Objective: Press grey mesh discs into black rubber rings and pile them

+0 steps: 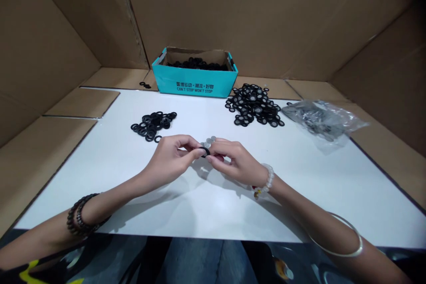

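Black ring: the ring [208, 151] was held upright off the bench [213, 213], around its middle.
Left hand: the left hand [171, 155] gripped the ring between thumb and forefinger, from 9 o'clock.
Right hand: the right hand [234, 162] had its fingers bent together at the ring's 3 o'clock edge; whether they gripped it could not be told.
Grey discs: several discs [213, 138] lay just beyond the fingertips, towards 12 o'clock from the ring.
Loose rings: a small pile [151, 125] of black rings lay at 10 o'clock.
Filled rings: a larger heap [254, 105] with grey centres lay between 1 and 2 o'clock.
Plastic bag: a clear bag [322, 120] with grey contents lay towards 2 o'clock, just beside that heap.
Box: a turquoise box [195, 82] stood at 12 o'clock, with black pieces inside.
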A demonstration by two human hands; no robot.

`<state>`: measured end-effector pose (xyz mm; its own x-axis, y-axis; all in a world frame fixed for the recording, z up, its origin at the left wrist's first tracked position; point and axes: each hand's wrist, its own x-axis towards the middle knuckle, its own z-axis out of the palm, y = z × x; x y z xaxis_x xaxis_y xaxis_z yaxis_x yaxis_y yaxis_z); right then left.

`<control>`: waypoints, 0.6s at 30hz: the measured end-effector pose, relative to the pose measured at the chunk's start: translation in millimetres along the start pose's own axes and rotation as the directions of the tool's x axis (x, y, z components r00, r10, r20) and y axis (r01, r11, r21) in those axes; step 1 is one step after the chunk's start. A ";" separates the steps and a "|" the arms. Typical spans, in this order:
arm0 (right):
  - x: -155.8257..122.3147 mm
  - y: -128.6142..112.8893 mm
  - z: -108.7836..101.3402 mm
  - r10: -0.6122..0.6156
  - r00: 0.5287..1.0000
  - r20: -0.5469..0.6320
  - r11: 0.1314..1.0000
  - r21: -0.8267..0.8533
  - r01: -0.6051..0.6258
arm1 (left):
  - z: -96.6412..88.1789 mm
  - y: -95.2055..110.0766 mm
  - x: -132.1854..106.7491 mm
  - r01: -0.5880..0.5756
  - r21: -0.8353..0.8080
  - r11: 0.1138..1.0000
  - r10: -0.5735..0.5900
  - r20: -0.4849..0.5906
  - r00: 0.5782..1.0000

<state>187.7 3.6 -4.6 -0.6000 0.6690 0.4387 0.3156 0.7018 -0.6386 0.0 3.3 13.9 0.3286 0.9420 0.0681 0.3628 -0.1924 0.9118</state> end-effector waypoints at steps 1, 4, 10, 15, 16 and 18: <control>-0.1 0.0 -0.1 0.000 1.000 -0.001 1.000 -0.002 0.000 | 0.1 0.0 -1.0 -0.031 0.044 0.999 0.032 -0.014 0.999; -0.3 0.4 0.1 0.002 1.000 -0.004 1.000 -0.001 -0.002 | 0.7 -0.2 -2.9 -0.109 0.138 0.985 0.115 -0.037 0.993; -0.6 1.6 2.8 0.006 1.000 -0.025 1.000 0.024 -0.005 | 2.1 -0.6 -4.2 -0.187 0.214 0.959 0.207 -0.074 0.976; -0.7 0.3 3.5 0.005 1.000 -0.031 1.000 0.026 -0.004 | 2.7 -1.6 -5.3 -0.254 0.248 0.935 0.284 -0.091 0.955; -0.8 0.2 3.4 0.004 1.000 -0.031 1.000 0.027 -0.004 | 2.8 -1.8 -5.5 -0.254 0.245 0.936 0.282 -0.086 0.956; -1.2 0.2 3.1 0.005 1.000 -0.028 1.000 0.028 -0.004 | 3.2 -2.5 -5.9 -0.241 0.222 0.945 0.261 -0.068 0.963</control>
<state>186.2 2.2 -7.3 -0.5775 0.6789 0.4534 0.2974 0.6922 -0.6576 0.0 -2.7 10.0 0.3521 0.8755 0.3310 0.4570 -0.4695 0.7555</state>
